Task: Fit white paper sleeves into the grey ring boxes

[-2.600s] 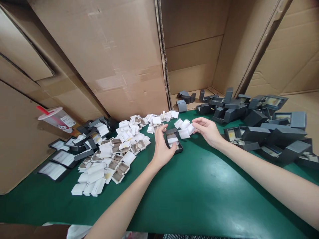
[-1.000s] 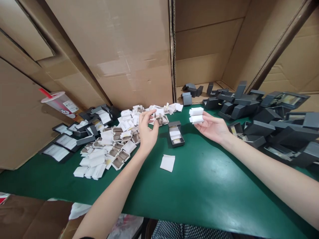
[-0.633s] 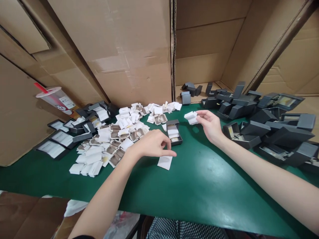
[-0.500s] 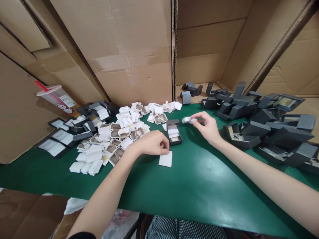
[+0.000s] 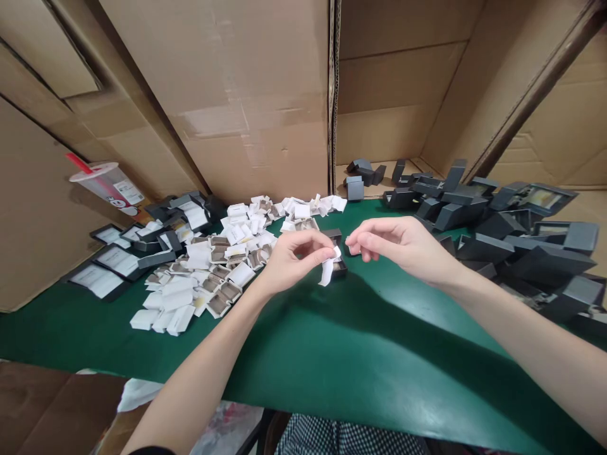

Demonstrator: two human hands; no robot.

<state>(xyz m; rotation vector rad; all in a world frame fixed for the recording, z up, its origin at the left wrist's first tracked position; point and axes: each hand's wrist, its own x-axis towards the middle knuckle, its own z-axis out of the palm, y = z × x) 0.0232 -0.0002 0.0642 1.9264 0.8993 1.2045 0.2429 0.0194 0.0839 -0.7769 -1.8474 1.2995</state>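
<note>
My left hand pinches a small white sheet, which hangs bent from the fingertips. Behind it stands an open small dark box, partly covered by the sheet and my fingers. To the right of that box is my right hand, its fingers drawn together. A small pale thing shows at those fingertips, mostly hidden, so its kind is unclear. Left of my left hand lies a heap of small white folded inserts with brownish-grey hollows.
Many open dark boxes crowd the right side of the green table. More dark boxes with white sheets lie at the left, near a cup with a red straw. Cardboard walls stand behind.
My left hand has lifted the white sheet off the table and brought it up to the dark box. My right hand has moved slightly left; the pale thing at its fingers is now mostly hidden.
</note>
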